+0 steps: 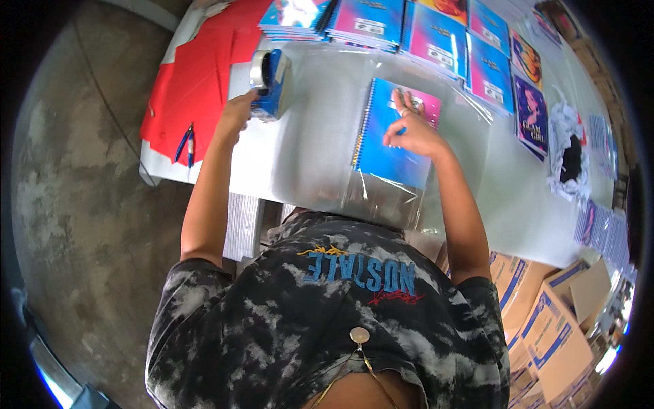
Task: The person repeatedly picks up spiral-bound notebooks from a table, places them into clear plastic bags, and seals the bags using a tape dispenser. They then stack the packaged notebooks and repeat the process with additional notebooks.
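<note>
Bearing print, head view: the blue-and-pink spiral notebook (385, 162), with a small pale label under the fingers; matching stacked notebooks (434, 39) with pale label panels; a purple notebook (531, 116) with pink lettering; and the dark mottled shirt (272, 307), with blue embroidered letters.
Left grip (235, 117): fingers curled, tips at the left edge of the blue tape dispenser (275, 88); whether they pinch the tape cannot be told.
Right grip (417, 134): fingers spread, thumb apart from them, over the notebook's upper right part; contact is uncertain.
Notebook position: in front of the person, slightly tilted, coil to the left, on clear plastic film (402, 208).
Tabletop (306, 146): pale; red sheets (194, 85) at left, with a blue V-shaped tool (185, 144) on them.
Room: stained grey floor (82, 204) at left; cardboard boxes (555, 337) with blue bands at lower right.
</note>
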A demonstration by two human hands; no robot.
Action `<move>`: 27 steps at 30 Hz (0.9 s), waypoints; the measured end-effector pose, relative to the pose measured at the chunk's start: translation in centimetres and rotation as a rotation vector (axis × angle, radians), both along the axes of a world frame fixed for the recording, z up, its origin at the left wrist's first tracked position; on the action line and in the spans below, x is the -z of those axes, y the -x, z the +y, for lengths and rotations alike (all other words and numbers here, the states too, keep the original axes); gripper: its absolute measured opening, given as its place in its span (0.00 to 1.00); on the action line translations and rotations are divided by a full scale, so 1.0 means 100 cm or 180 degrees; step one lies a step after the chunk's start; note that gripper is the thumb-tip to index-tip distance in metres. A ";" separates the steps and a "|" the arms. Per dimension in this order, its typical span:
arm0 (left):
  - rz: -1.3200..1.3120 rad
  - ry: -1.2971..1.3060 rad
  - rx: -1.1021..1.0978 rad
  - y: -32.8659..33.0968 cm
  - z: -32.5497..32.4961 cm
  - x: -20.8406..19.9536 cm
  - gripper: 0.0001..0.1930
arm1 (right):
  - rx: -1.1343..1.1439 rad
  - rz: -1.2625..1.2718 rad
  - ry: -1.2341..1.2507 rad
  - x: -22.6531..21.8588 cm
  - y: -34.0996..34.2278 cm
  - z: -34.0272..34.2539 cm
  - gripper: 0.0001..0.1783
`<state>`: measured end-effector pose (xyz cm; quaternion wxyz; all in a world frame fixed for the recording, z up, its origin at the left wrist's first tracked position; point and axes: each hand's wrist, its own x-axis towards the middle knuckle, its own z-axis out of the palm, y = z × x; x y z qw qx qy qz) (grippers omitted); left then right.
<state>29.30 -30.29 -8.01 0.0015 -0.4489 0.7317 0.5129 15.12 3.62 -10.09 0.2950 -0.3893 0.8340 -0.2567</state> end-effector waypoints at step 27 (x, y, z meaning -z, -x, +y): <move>-0.1911 0.2404 0.4148 0.128 0.143 -0.044 0.35 | 0.0634 0.0455 0.0292 -0.010 0.011 0.014 0.68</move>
